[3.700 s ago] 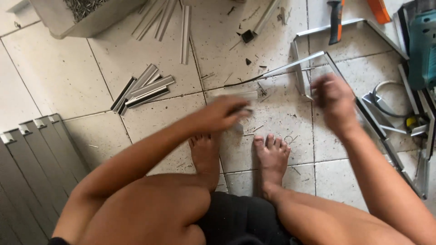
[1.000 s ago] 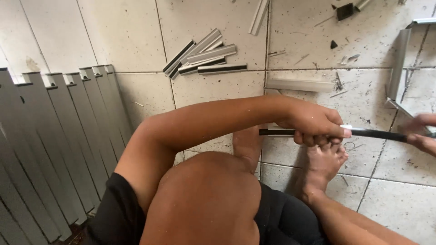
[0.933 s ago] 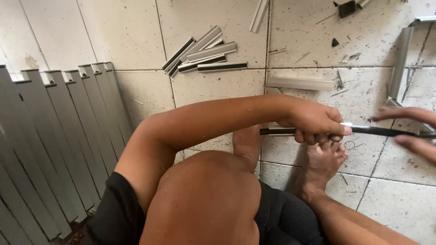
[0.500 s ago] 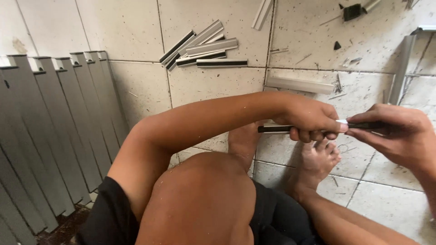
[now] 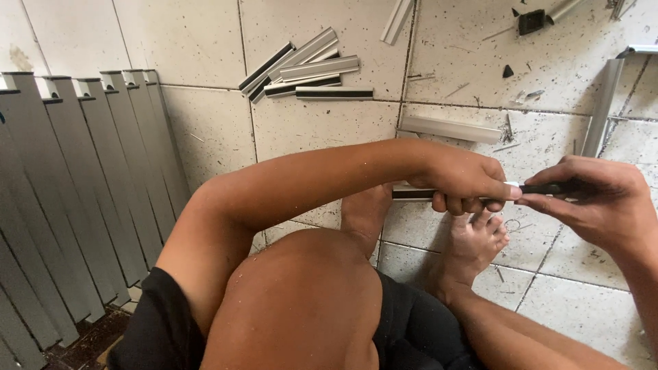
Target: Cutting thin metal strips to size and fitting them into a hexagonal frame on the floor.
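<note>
Down near you, your bent knee (image 5: 301,301) and dark shorts (image 5: 418,336) fill the bottom of the view, and your bare feet (image 5: 473,243) rest flat on the floor (image 5: 322,127), just below the short aluminium strip (image 5: 414,194), which serves as the landmark from here on. You hold that strip level above your toes so both hands can meet on it: your left hand (image 5: 466,181) has its grip closed around the strip's middle, fingers curled under and thumb along the top, which steadies the piece. Your right hand (image 5: 589,199), just right of the strip, pinches a black rubbery insert (image 5: 548,187) between thumb and fingertips, its grip closed on that insert where it meets the strip's end; it appears lined up with the strip's groove, though the joint itself is hidden by your fingers. The strip looks like pale, rigid extruded metal with a dark line along it; the insert looks matte. Left of the strip, ribbed grey slats (image 5: 75,185) stand in a slanted row, matte and long. Beyond the strip lies one loose pale profile (image 5: 449,128), then a fanned pile of cut profiles (image 5: 305,68), some carrying black inserts. Farther right of the strip a long metal frame piece (image 5: 603,106) rests among shavings on speckled, dusty tile.
</note>
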